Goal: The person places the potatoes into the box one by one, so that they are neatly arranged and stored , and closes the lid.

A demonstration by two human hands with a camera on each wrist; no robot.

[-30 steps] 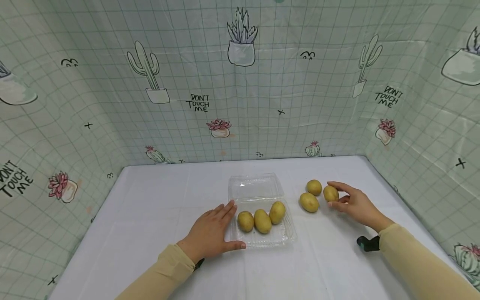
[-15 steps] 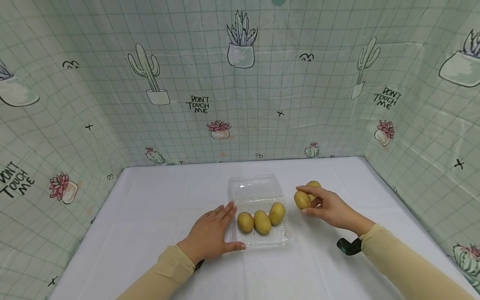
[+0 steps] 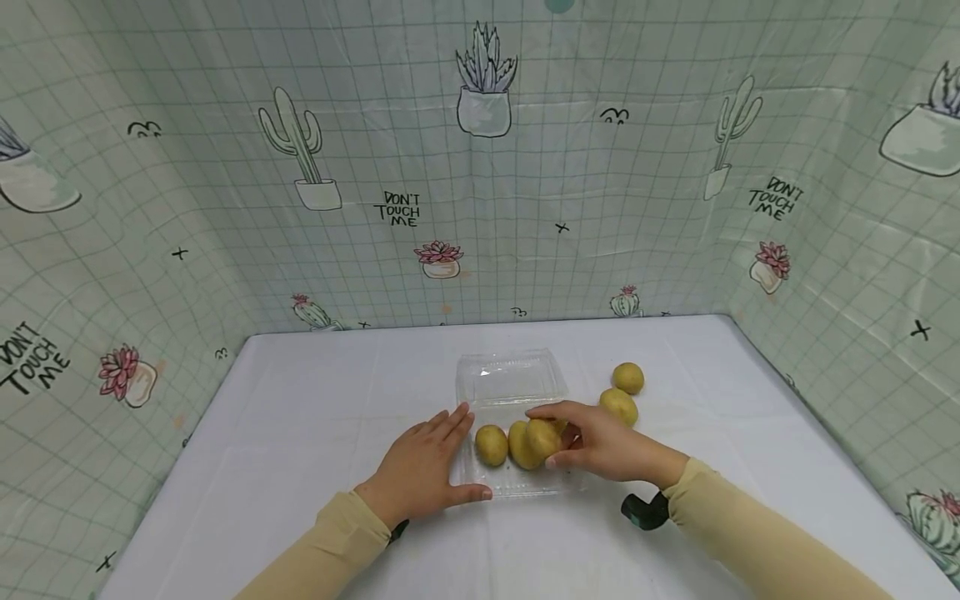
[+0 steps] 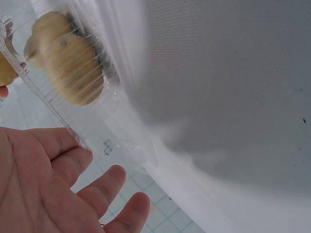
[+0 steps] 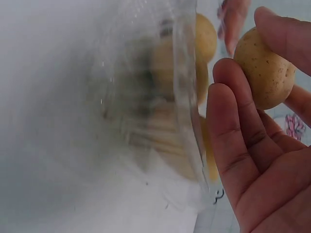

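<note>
A potato (image 3: 542,439) is pinched between the thumb and fingers of my right hand (image 3: 611,442), over the clear plastic clamshell box (image 3: 525,483). The right wrist view shows this potato (image 5: 265,70) above the box's rim. Inside the box lie a round potato (image 3: 491,445) at the left and an oval potato (image 3: 518,443) partly covered by the held one. A third is mostly hidden behind my right hand. My left hand (image 3: 423,462) lies spread along the box's left side, fingertips at its wall; the left wrist view shows those fingers (image 4: 104,189) nearly straight.
Two potatoes sit on the white table to the right of the box, a round potato (image 3: 628,377) behind a larger potato (image 3: 618,407). The box's lid (image 3: 510,379) is folded back, away from me. A patterned cloth (image 3: 525,183) hangs around the table's back and sides.
My right hand has carried its potato leftward from beside the two table potatoes to over the box. The left hand and the box have stayed in place.
</note>
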